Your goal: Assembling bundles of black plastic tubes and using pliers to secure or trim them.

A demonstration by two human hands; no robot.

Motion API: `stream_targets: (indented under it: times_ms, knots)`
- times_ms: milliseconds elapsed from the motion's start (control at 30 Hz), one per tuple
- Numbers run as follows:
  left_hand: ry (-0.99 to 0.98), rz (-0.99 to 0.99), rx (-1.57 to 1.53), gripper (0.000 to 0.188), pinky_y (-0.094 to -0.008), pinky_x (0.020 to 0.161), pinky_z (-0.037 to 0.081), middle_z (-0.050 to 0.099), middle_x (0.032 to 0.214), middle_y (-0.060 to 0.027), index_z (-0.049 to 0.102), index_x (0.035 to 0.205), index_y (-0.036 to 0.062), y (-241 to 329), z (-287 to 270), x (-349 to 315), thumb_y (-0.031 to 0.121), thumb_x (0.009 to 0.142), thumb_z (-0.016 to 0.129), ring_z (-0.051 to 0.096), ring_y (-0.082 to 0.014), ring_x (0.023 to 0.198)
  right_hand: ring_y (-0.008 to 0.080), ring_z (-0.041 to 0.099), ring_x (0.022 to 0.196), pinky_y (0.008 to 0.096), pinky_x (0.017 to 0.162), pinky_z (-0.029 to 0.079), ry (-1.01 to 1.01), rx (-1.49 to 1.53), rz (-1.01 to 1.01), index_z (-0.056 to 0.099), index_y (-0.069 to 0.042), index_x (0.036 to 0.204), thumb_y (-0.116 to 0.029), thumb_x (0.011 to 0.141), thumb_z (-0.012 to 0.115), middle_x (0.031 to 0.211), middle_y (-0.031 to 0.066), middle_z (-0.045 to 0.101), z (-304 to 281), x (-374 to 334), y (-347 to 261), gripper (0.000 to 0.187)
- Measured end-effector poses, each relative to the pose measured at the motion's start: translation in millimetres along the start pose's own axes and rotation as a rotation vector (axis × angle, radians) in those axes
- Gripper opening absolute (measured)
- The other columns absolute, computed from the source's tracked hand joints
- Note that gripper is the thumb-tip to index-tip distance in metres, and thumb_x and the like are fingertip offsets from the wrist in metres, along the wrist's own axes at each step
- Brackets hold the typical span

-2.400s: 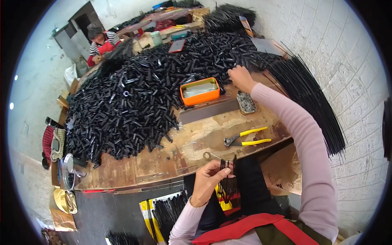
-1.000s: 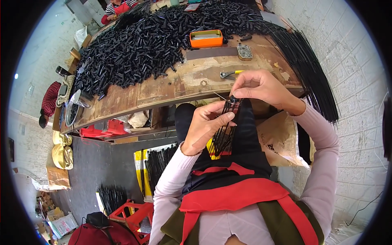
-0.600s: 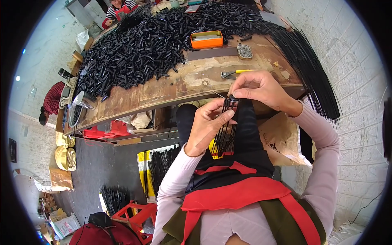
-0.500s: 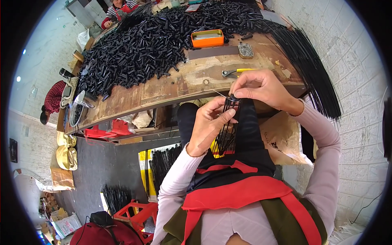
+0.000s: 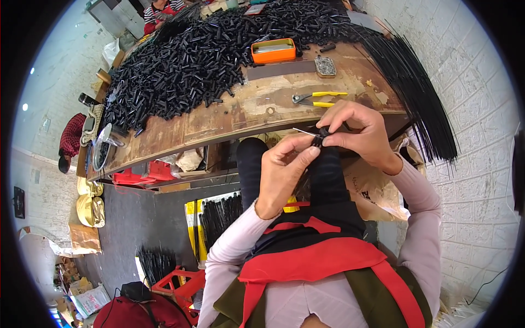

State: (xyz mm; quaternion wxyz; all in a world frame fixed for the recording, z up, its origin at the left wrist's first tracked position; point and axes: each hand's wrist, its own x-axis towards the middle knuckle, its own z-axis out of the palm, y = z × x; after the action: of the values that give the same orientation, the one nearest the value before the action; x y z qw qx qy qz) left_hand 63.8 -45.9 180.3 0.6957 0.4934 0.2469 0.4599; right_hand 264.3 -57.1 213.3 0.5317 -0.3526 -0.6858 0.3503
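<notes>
A worn wooden worktable (image 5: 246, 112) spreads beyond the grip, its far left side buried under a heap of short black tubes (image 5: 175, 82). To the right of the grip, a sheaf of long, thin black rods (image 5: 424, 104) droops past the table's edge. Above the lap, the left hand (image 5: 279, 177) and right hand (image 5: 363, 139) meet, thumbs pinched against fingers. Yellow-handled nippers (image 5: 299, 99) lie with handles spread just beyond the hands; farther off sit an open orange box (image 5: 273, 57) and, to its right, a smaller speckled box (image 5: 325, 66). Between both sets of fingertips is a black part (image 5: 324, 132), partly hidden; a thin metal pin (image 5: 304, 132) juts leftward beside it.
</notes>
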Motion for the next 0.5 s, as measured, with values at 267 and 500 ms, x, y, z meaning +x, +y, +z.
stream_targets:
  times_ms: [267,500]
  knots:
    - [-0.223,-0.195,-0.008,0.017,-0.0223,0.077,0.051,0.069,0.089,-0.0042,0.069,0.104,-0.0032,-14.6,9.1,19.4,0.005,0.089,0.069,0.063,-0.0093,0.083,0.0238,0.064,0.096,0.0354,0.083,0.052,-0.057,0.136,0.061,0.064,-0.002,0.089,0.006,0.068,0.082,0.095,0.0129,0.068,-32.4,-22.9,6.3,0.028]
    - [-0.445,-0.426,-0.136,0.014,-0.0255,0.074,0.049,0.065,0.088,-0.0042,0.068,0.096,-0.0012,-34.3,7.4,41.9,0.009,0.088,0.071,0.059,-0.0102,0.077,0.0233,0.063,0.091,0.0345,0.079,0.051,-0.120,0.321,-0.092,0.071,-0.003,0.087,0.001,0.067,0.083,0.091,0.0123,0.073,-41.3,-30.5,34.4,0.024]
